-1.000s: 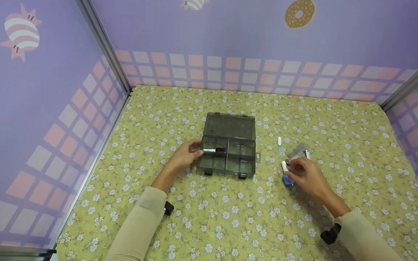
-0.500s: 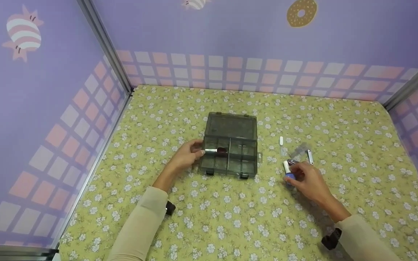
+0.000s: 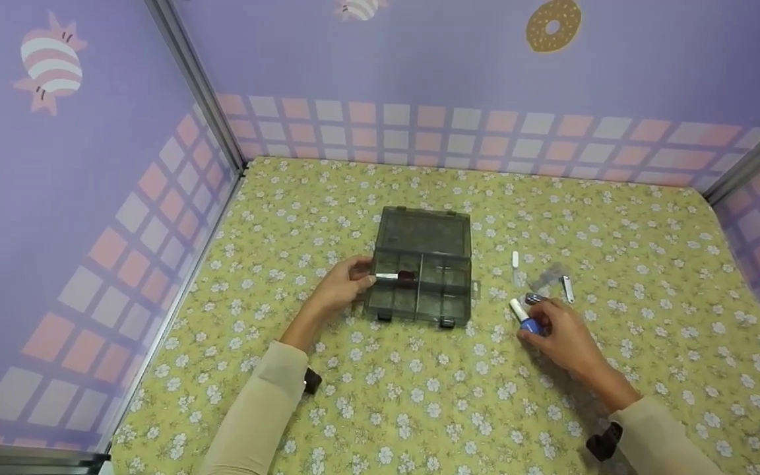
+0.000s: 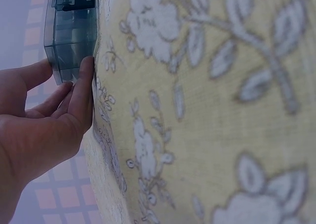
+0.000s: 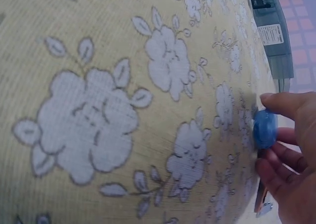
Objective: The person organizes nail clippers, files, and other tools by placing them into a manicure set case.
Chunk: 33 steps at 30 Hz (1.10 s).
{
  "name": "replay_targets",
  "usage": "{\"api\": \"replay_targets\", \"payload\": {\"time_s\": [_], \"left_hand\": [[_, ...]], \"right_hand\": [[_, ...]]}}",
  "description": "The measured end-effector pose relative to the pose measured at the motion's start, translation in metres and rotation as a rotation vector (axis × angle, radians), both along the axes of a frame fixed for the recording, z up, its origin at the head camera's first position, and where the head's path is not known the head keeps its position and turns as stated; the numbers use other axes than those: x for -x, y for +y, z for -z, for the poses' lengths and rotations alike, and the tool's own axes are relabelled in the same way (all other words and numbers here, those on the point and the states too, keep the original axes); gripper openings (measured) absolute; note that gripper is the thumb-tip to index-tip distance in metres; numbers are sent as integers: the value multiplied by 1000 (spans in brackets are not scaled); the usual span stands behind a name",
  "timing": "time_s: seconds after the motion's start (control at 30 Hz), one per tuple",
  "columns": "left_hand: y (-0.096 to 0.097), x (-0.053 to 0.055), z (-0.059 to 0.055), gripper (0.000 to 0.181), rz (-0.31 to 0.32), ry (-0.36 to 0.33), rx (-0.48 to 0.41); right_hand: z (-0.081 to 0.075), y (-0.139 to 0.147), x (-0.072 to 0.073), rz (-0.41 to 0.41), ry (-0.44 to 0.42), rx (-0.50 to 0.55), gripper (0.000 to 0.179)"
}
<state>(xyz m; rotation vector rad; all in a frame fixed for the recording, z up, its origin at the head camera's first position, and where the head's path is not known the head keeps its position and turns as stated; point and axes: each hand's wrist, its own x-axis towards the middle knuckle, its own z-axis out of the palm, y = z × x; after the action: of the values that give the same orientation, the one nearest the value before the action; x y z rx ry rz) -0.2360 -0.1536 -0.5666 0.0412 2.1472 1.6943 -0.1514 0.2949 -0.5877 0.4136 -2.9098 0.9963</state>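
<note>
An open, dark see-through compartment box (image 3: 444, 305) lies on the flowered cloth, its lid folded back. My left hand (image 3: 337, 287) grips its left side, with thumb and fingers on the wall, as the left wrist view (image 4: 52, 130) also shows. A bottle with a silver cap and dark red body (image 3: 406, 277) lies across the left compartments. To the right, my right hand (image 3: 568, 336) pinches a blue nail polish bottle (image 3: 530, 326) with a white cap. In the right wrist view the blue bottle (image 5: 265, 129) sits between thumb and fingers.
Beyond my right hand lie a nail clipper (image 3: 568, 289), a clear flat piece (image 3: 547, 277), a small dark shiny item (image 3: 534, 299) and a thin white-ended stick (image 3: 515, 260). Purple patterned walls (image 3: 380, 59) stand behind and at both sides.
My right thumb and fingers have settled round the blue nail polish bottle, whose white cap now tilts further left. The left hand stays at the box. The whole view has shifted slightly.
</note>
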Motion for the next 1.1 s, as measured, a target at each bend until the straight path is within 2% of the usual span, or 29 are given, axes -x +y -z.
{"api": "replay_targets", "payload": {"time_s": [0.23,0.53,0.8,1.1], "left_hand": [[2,-2,0,52,18,12,-1],[2,1,1,51,7,7,-17],[1,0,1,52,-8,-22,-30],[4,1,1,52,-14,-24,-35]], "right_hand": [[-5,1,-5,-27,7,-45,32],[-9,2,-2,28,-38,-17,27],[-18,-5,18,14,2,56,26],[-31,-42,51,0,40,161,26]]}}
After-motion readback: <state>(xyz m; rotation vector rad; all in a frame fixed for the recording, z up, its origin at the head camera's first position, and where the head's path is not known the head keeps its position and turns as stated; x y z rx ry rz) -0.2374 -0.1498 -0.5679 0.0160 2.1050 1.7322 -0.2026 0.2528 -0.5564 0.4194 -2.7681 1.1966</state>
